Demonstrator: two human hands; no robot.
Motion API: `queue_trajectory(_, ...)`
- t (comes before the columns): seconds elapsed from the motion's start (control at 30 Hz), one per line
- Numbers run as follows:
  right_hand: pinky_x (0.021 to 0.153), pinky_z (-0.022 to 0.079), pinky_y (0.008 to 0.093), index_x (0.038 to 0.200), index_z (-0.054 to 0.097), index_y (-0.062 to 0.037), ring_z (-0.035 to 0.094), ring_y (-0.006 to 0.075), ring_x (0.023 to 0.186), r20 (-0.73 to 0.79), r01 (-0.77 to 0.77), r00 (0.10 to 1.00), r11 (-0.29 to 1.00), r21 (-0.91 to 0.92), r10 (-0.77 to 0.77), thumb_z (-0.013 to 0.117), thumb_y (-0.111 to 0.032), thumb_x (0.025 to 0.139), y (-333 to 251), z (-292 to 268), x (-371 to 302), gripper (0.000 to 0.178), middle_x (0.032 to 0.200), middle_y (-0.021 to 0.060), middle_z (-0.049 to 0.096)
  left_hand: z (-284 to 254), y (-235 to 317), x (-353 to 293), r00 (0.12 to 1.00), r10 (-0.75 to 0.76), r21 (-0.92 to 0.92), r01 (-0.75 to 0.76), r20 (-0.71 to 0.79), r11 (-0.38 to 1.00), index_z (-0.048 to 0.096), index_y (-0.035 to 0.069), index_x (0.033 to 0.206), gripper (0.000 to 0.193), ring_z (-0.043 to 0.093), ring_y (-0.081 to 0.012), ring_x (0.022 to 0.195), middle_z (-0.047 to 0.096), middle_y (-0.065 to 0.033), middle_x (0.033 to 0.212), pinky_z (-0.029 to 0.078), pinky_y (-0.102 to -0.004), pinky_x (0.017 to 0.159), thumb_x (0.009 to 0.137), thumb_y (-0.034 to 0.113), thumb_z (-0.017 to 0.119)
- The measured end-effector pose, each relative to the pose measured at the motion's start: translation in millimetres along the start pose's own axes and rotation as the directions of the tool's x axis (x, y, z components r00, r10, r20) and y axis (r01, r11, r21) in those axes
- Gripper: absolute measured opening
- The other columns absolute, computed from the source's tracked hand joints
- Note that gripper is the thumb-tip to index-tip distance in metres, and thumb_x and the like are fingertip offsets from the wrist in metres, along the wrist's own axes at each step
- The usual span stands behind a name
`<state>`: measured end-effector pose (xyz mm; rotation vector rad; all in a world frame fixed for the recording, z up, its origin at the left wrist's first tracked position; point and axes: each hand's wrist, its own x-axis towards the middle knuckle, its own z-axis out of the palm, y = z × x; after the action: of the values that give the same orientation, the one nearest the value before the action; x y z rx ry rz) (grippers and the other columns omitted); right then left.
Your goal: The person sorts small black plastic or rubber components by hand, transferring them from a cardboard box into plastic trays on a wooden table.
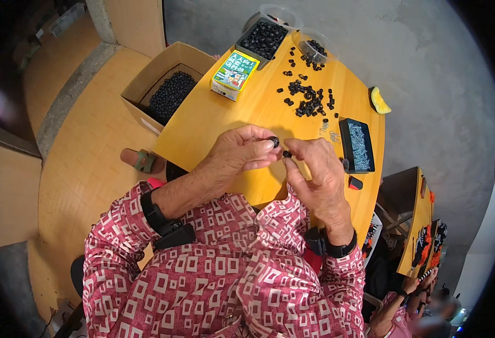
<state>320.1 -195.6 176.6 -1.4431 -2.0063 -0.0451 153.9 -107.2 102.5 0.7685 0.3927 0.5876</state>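
Above the near part of the wooden table, my two hands meet almost fingertip to fingertip. My left hand pinches a small round black plastic part between thumb and fingers. Just beside it, my right hand grips a smaller black piece between thumb and forefinger. The two pieces are close but look apart; their exact kind is too small to tell. Beyond my right hand lie a few loose metal pins and a black box full of small silvery pieces. Farther off, many black plastic parts are scattered.
A black tray of black parts, clear plastic bowls and a green-yellow carton stand at the far side. Left of the table, a cardboard box holds black pieces. A yellow wedge lies rightmost. Another person's hands work lower right.
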Motion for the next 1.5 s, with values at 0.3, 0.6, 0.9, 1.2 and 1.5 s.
queue_trajectory(0.3, 0.078, 0.046, 0.0385, 0.118, 0.058, -0.0014, 0.055, 0.0289, 0.082, 0.179, 0.150, 0.978, 0.964, -0.218, -0.111, 0.069, -0.003, 0.080, -9.0, 6.4, 0.1, 0.039, 0.086, 0.0104, 0.054, -2.9, -6.7, 0.7, 1.000, 0.016, 0.099, -0.018, 0.016, 0.995, 0.062, 0.007, 0.111, 0.021, 0.061, -0.0074, 0.096, 0.064, 0.0000, 0.106, 0.053, -0.0220, 0.085, 0.093, 0.014, 0.068)
queue_trajectory(0.6, 0.070, 0.048, 0.0371, 0.100, 0.066, -0.0022, 0.060, 0.0279, 0.078, -0.034, -0.062, 0.998, 0.998, -0.007, 0.061, 0.076, -0.002, 0.075, -2.9, 12.1, -6.9, 0.026, 0.084, 0.0097, 0.062, -0.7, -3.4, 0.5, 1.000, -0.020, 0.040, 0.020, -0.015, 0.999, 0.063, 0.008, 0.108, 0.019, 0.062, -0.0081, 0.096, 0.063, 0.0011, 0.103, 0.054, -0.0234, 0.085, 0.091, 0.013, 0.069)
queue_trajectory(0.9, 0.065, 0.049, 0.0348, 0.091, 0.067, -0.0020, 0.060, 0.0268, 0.074, -0.161, -0.025, 0.987, 0.999, 0.040, 0.031, 0.078, 0.001, 0.072, -1.0, 18.4, -15.0, 0.022, 0.084, 0.0105, 0.064, 6.5, 0.8, -2.6, 0.999, -0.052, 0.020, 0.052, 0.002, 0.998, 0.063, 0.009, 0.108, 0.019, 0.062, -0.0075, 0.096, 0.063, 0.0017, 0.104, 0.054, -0.0236, 0.087, 0.091, 0.014, 0.070)
queue_trajectory(1.2, 0.071, 0.050, 0.0332, 0.093, 0.066, -0.0006, 0.062, 0.0259, 0.080, -0.154, -0.164, 0.969, 0.970, 0.177, 0.192, 0.075, 0.005, 0.074, -8.3, 20.2, -16.0, 0.021, 0.088, 0.0114, 0.064, 4.6, -1.3, -2.1, 0.999, -0.030, 0.023, 0.030, 0.026, 0.999, 0.062, 0.009, 0.109, 0.019, 0.061, -0.0078, 0.098, 0.062, 0.0011, 0.105, 0.054, -0.0246, 0.089, 0.091, 0.014, 0.070)
queue_trajectory(1.5, 0.070, 0.050, 0.0344, 0.093, 0.066, -0.0013, 0.061, 0.0278, 0.079, -0.154, -0.116, 0.981, 0.993, 0.019, 0.117, 0.073, 0.005, 0.075, -11.8, 13.8, -16.0, 0.020, 0.087, 0.0111, 0.064, 3.9, -1.5, -1.9, 0.999, 0.012, 0.027, -0.013, 0.038, 1.000, 0.062, 0.006, 0.110, 0.022, 0.062, -0.0094, 0.100, 0.063, -0.0007, 0.106, 0.053, -0.0248, 0.090, 0.091, 0.015, 0.069)
